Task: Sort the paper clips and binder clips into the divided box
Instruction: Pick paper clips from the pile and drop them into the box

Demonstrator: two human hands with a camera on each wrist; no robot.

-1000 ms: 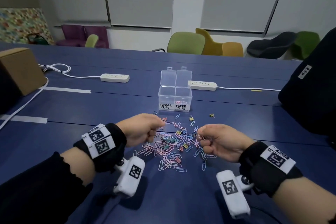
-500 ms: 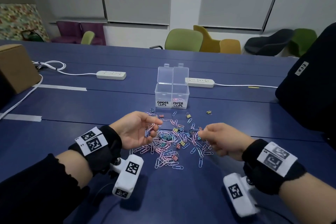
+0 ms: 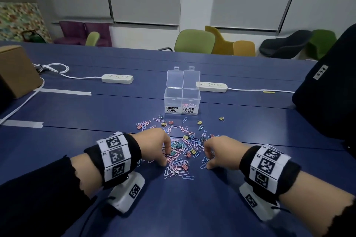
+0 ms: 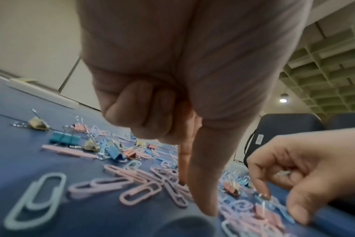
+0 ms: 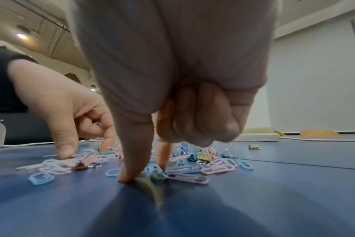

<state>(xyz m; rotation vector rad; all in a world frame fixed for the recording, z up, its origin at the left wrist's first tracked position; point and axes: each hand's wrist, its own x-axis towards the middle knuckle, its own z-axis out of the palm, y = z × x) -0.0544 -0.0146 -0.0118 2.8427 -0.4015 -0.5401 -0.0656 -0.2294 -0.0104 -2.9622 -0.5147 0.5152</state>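
On the tabletop [image 3: 250, 188], both hands dig into the clip pile [image 3: 181, 152]: left hand [image 3: 154, 145] and right hand [image 3: 221, 150] pinching down, catch unclear. Divided box [image 3: 182, 100] just beyond. Better lift one kind only.

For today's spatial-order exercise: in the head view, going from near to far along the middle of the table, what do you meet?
The pile of clips between the left hand and right hand → the open divided box, labelled for binder clips and paper clips → the green chair beyond the table's far edge.
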